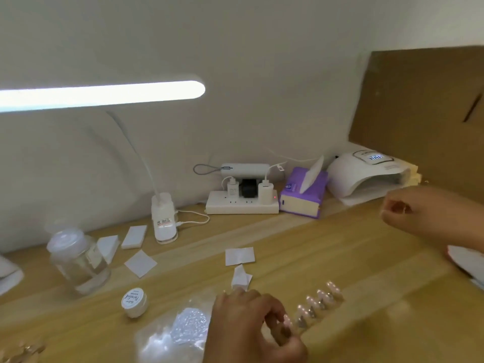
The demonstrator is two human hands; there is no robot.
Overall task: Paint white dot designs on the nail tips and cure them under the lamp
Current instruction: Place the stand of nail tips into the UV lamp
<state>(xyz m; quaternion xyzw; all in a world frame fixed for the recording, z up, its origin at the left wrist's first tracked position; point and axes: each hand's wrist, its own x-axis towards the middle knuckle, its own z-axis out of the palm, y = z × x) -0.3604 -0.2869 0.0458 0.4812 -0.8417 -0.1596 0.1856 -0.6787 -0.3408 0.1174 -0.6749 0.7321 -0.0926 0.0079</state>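
Note:
A clear strip (318, 305) carrying several pale nail tips lies on the wooden desk near the front. My left hand (251, 326) grips the strip's near end with its fingertips. The white curing lamp (366, 176) stands at the back right, its display lit. In front of the lamp's opening hovers my right hand (424, 213), fingers curled in a loose fist; whether it holds anything I cannot make out. A small white pot of gel paint (134, 302), lid on, stands left of my left hand.
A lit desk lamp (163, 221) stands at the back, beside a power strip (242, 204) and a purple tissue box (303, 195). A glass jar (78, 260), white wipes (239, 255) and a shiny plastic bag (180, 328) lie on the desk (366, 284). Brown cardboard (424, 106) leans at right.

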